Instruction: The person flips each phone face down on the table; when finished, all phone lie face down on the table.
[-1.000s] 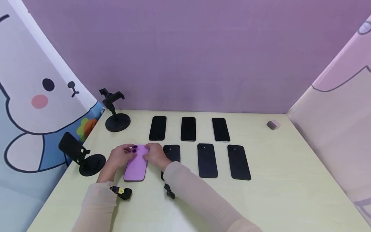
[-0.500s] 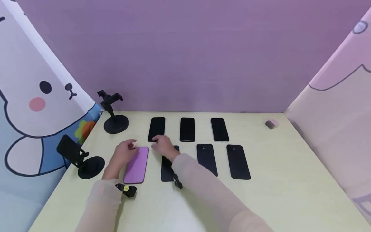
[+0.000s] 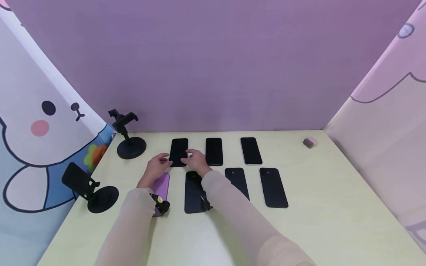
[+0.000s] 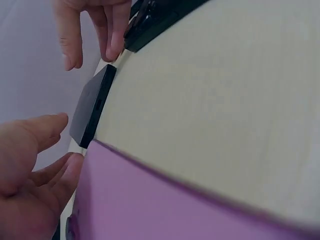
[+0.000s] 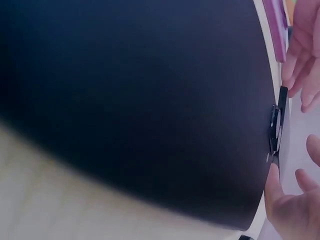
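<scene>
We saw the black phone [image 3: 178, 152] at the left end of the back row, lying screen up on the pale tabletop [image 3: 332, 218] between the two hands. The left hand [image 3: 155, 168] was at its lower left corner, thumb and fingers parted and gently bent, with nothing gripped between them. The right hand [image 3: 198, 162] was at its lower right side, thumb and forefinger spread apart, also without a hold on anything; we could not tell whether either thumb touched the edge. Below the left hand lay a purple phone [image 3: 163, 184], partly covered by that wrist and its small black device [image 3: 161, 205]. Beside it, a dark phone [image 3: 192, 192] lay back up, its right side partly hidden by the right forearm. To the right in the same front row we found a second dark phone [image 3: 237, 179], also partly behind the sleeve [image 3: 246, 221], and a third dark phone [image 3: 274, 187] in full view. The back row continued with a middle phone [image 3: 214, 151] and a right-hand phone [image 3: 251, 150]. Two black stands, a rear stand [image 3: 131, 147] and a nearer stand [image 3: 103, 198], stood along the left, while a small block [image 3: 310, 142] lay far right, before the purple wall [image 3: 213, 66].
</scene>
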`<state>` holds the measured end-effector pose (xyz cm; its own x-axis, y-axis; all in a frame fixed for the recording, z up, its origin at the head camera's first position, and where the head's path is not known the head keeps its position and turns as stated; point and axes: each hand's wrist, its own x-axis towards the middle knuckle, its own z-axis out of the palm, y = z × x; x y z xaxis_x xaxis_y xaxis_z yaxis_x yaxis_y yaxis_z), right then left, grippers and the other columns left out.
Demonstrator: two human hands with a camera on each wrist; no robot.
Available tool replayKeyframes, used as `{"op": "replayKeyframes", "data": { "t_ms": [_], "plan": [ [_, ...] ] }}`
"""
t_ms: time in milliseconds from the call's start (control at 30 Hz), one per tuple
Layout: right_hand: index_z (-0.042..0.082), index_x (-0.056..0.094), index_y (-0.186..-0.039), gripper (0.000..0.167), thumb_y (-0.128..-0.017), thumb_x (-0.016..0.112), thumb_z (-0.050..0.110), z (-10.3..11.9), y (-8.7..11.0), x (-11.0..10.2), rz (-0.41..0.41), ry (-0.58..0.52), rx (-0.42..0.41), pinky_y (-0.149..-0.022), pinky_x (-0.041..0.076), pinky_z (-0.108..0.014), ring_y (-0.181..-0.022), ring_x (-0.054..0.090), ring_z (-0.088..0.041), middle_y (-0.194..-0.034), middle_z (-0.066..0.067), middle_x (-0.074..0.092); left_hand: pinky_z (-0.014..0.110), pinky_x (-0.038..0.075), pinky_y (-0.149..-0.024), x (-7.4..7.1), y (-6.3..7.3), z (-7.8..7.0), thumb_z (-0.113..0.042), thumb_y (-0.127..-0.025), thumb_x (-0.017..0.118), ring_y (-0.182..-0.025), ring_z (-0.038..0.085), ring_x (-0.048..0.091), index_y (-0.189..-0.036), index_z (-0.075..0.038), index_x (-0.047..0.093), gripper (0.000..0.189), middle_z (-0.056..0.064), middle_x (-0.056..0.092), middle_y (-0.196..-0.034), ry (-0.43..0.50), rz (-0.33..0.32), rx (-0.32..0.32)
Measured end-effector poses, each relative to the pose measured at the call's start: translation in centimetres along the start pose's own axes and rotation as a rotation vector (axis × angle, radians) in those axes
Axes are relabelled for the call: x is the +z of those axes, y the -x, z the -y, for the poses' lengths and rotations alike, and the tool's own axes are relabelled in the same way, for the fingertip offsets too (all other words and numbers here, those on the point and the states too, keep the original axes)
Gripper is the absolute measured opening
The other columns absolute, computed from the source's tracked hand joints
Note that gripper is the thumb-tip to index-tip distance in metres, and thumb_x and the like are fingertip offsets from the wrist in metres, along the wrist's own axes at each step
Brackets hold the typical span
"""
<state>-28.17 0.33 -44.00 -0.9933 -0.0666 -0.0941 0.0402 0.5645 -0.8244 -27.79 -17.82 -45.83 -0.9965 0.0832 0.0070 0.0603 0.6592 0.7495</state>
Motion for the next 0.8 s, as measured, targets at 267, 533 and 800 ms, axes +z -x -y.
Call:
{"op": "replayKeyframes", "data": {
  "t_ms": [267,533,800],
  "plan": [
    [0.007,0.066,-0.125,0.037,-0.089,0.073,0.015,0.46,0.01,0.56,-0.027,-0.115,0.038,-0.072,0.050,-0.025,-0.085,0.063,-0.017,-0.102,-0.009,0.067,0.049,0.045,-0.093,0.27,-0.15,-0.11,-0.014,-0.095,0.062,-0.111,0.039,0.056,-0.130,0.003,0.057,0.039,0.026,0.061,-0.119,0.026,-0.034,-0.030],
    [0.009,0.072,-0.116,0.032,-0.085,0.076,0.013,0.67,-0.05,0.76,-0.052,-0.073,0.060,-0.081,0.049,-0.026,-0.093,0.063,-0.019,-0.098,-0.007,0.069,0.046,0.047,-0.090,0.66,-0.39,-0.44,-0.010,-0.092,0.064,-0.107,0.036,0.060,-0.123,0.004,0.064,0.035,0.022,0.064,-0.116,-0.008,-0.050,-0.053],
    [0.009,0.072,-0.116,0.032,-0.085,0.075,0.008,0.74,-0.25,0.85,-0.045,-0.033,0.065,-0.084,0.048,-0.027,-0.098,0.061,-0.020,-0.100,-0.007,0.070,0.045,0.046,-0.092,0.70,-0.57,-0.67,-0.011,-0.091,0.065,-0.108,0.035,0.060,-0.123,0.004,0.064,0.035,0.022,0.064,-0.117,-0.017,-0.048,-0.065]
  ]
}}
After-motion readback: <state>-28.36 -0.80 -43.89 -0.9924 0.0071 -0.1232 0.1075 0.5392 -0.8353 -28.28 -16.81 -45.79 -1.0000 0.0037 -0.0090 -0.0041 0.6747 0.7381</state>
